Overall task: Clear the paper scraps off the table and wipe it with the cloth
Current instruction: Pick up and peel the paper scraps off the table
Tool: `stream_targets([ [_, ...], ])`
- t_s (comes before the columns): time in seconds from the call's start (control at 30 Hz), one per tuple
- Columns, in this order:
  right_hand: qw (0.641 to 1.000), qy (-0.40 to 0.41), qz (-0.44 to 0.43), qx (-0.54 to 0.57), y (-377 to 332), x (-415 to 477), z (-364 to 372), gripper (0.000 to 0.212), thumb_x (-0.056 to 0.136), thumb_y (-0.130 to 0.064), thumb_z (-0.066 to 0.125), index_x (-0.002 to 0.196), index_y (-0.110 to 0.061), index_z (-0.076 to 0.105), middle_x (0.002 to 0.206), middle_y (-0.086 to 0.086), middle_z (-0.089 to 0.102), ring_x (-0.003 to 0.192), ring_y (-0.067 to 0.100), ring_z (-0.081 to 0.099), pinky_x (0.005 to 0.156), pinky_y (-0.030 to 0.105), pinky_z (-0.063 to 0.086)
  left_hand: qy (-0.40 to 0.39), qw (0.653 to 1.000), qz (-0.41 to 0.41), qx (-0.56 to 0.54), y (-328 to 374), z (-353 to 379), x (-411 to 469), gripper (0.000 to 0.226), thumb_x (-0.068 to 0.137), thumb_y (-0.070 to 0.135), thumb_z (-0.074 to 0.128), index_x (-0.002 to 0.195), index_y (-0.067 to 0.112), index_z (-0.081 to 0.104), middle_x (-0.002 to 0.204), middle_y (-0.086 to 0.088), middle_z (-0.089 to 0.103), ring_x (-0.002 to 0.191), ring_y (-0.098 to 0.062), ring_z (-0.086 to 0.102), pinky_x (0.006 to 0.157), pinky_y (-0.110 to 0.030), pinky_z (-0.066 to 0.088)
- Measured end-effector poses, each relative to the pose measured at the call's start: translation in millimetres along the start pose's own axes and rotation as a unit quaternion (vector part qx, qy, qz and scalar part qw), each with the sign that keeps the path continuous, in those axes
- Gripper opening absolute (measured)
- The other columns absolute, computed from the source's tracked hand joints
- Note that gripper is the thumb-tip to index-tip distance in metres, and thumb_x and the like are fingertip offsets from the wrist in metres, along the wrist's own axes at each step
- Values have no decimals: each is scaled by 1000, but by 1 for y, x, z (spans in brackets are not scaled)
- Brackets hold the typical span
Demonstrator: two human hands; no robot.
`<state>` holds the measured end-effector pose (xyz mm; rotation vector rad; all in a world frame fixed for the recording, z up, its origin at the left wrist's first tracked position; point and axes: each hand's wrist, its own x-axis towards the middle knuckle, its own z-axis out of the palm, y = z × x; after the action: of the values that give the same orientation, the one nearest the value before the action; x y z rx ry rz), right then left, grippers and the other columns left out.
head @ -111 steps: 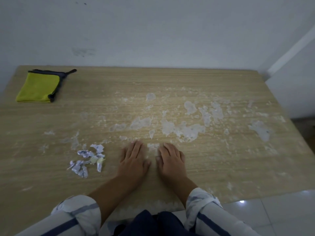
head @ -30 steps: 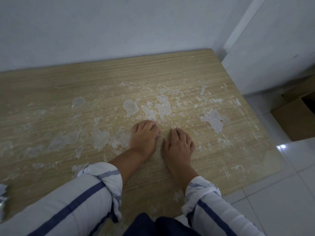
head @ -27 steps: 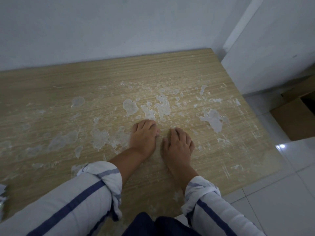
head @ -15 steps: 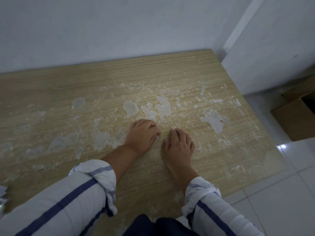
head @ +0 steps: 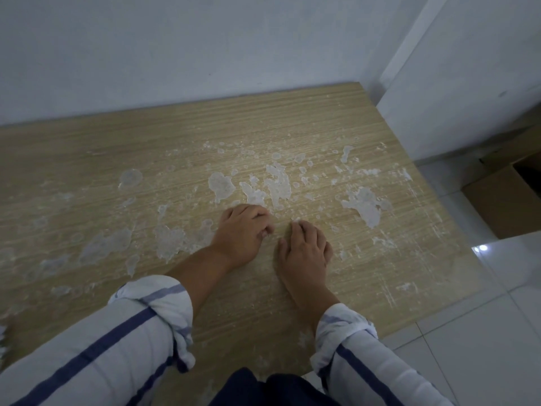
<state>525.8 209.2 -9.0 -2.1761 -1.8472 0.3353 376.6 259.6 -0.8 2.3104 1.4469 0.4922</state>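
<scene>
Both of my hands lie on the wooden table, near its front edge and towards its right end. My left hand has its knuckles raised and its fingers loosely bent, with the tips touching the wood and nothing in it. My right hand rests palm down beside it, fingers nearly flat and empty. A sliver of white and blue paper scrap shows at the left edge of the view. The cloth is out of view.
Whitish dried patches are scattered over the table top around and beyond my hands. A cardboard box stands on the white tiled floor to the right. A pale wall runs along the table's far edge.
The view has turned right since 3.7 s ago, so the cloth and most scraps left the frame. In the last second my left hand's fingers bent and its knuckles rose. My right hand stayed put.
</scene>
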Motion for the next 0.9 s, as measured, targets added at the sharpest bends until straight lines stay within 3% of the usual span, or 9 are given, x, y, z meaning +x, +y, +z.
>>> stream_targets([
  [0.23, 1000, -4, 1, 1, 0, 0, 1, 46, 91, -38, 40, 131, -17, 42, 140, 3, 40, 130, 25, 29, 105, 45, 21, 0, 999, -3, 50, 6, 7, 4, 8, 87, 21, 52, 89, 25, 59, 113, 6, 54, 114, -20, 41, 90, -34, 23],
  [0.63, 1000, -5, 11, 14, 2, 0, 1, 49, 91, -41, 40, 134, -18, 39, 141, 1, 40, 131, 22, 28, 107, 44, 19, 32, 999, -34, 18, 10, 13, 1, 9, 90, 19, 50, 89, 19, 59, 103, 2, 57, 110, -22, 43, 90, -32, 18],
  [0.9, 998, -16, 26, 58, -4, -1, -5, 50, 91, -39, 44, 135, -17, 39, 142, 3, 40, 132, 22, 26, 108, 41, 15, 60, 985, -103, -123, 8, 5, -7, 10, 90, 15, 50, 85, 19, 58, 91, 6, 60, 99, -16, 45, 86, -27, 20],
])
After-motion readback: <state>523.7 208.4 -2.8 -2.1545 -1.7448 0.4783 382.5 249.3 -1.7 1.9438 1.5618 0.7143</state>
